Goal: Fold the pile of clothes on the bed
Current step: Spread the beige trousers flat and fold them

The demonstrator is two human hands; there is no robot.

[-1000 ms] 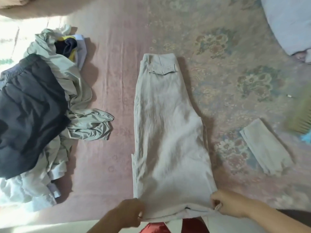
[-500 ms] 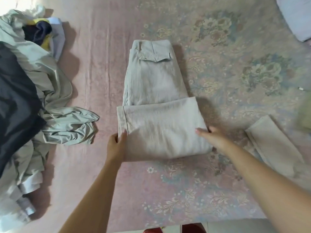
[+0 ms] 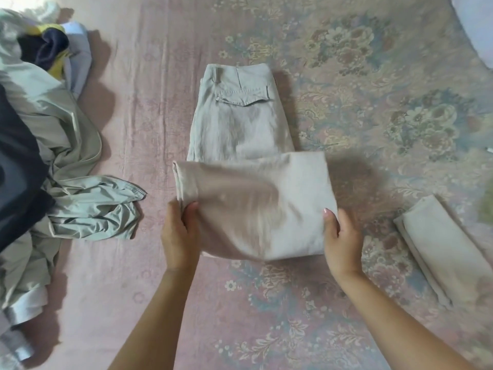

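Note:
Beige trousers (image 3: 240, 134) lie in the middle of the bed, waistband and pocket flap at the far end. Their leg part is doubled over into a thick folded block near me, slightly raised and blurred. My left hand (image 3: 179, 232) grips the block's left edge, thumb on top. My right hand (image 3: 340, 240) grips its right edge, thumb on top and fingers underneath. A heap of unfolded clothes (image 3: 48, 161), pale green, dark navy and yellow, lies at the left.
A folded beige garment (image 3: 444, 249) rests on the bed at the right. The pink floral bedsheet (image 3: 266, 316) covers the whole surface. A pale pillow corner (image 3: 477, 28) shows at the top right.
The trouser legs were folded up from the near edge over the upper part. Both hands have since closed on the sides of the folded block and begun lifting it.

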